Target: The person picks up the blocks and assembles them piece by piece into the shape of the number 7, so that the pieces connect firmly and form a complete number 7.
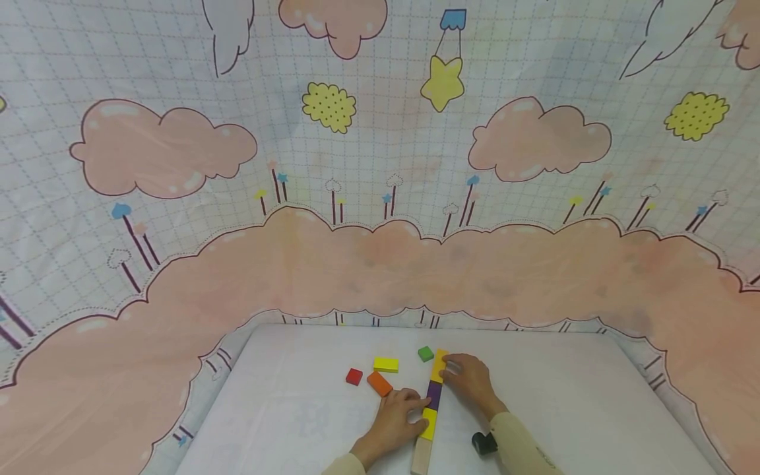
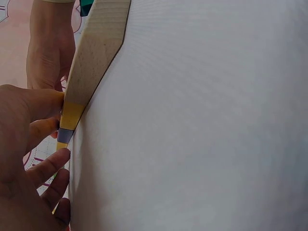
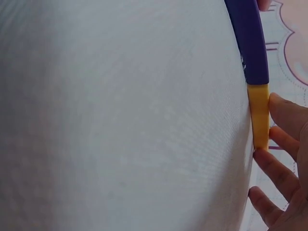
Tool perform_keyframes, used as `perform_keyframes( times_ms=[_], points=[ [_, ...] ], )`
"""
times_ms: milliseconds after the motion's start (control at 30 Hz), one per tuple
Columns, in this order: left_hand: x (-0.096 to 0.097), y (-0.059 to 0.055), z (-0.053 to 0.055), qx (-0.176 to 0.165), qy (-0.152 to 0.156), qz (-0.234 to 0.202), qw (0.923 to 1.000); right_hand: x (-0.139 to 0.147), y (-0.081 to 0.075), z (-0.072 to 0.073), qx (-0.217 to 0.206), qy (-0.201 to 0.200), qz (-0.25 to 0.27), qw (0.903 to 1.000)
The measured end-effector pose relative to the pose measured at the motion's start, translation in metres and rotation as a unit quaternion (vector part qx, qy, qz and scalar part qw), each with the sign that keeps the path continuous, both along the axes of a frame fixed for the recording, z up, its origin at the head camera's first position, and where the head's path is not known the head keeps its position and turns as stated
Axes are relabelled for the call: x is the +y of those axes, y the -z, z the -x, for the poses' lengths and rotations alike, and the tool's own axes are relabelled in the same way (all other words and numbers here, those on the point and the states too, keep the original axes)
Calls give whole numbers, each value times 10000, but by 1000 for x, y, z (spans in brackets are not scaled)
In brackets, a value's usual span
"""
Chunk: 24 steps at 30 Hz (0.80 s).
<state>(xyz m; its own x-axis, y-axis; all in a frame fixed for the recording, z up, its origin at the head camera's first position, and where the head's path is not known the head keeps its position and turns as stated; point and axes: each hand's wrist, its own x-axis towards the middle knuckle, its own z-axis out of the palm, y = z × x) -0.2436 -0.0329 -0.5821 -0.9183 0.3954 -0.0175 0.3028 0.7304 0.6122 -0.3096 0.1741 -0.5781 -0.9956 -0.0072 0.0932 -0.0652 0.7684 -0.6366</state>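
Observation:
A row of blocks runs away from me along the white table: a plain wooden block (image 1: 422, 456) nearest, then a yellow block (image 1: 429, 422), a purple block (image 1: 434, 396) and an orange-yellow block (image 1: 438, 367) at the far end. My left hand (image 1: 393, 423) lies along the left side of the row, thumb against the yellow block and straightened index fingertip at the purple one. From the right, my right hand (image 1: 470, 379) touches the orange-yellow block with thumb and index fingertips. Its other fingers (image 3: 274, 175) are spread beyond them.
Left of the row lie a red block (image 1: 354, 377), an orange block (image 1: 380, 383) and a yellow flat block (image 1: 386, 365). A green block (image 1: 425, 353) sits by the far end. A dark curved block (image 1: 483, 443) is beside the right sleeve (image 1: 522, 445). Patterned cloth (image 1: 380, 264) rises behind the table.

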Motion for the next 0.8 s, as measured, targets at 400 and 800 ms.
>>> perform_keyframes(
  times_ms=[400,800],
  points=[
    [0,-2,0,-55,-14,9,10000,0,2,1,-111,6,40,9999],
    [0,-2,0,-90,-15,-20,10000,-3,4,-1,-231,28,10,9997]
  ],
)
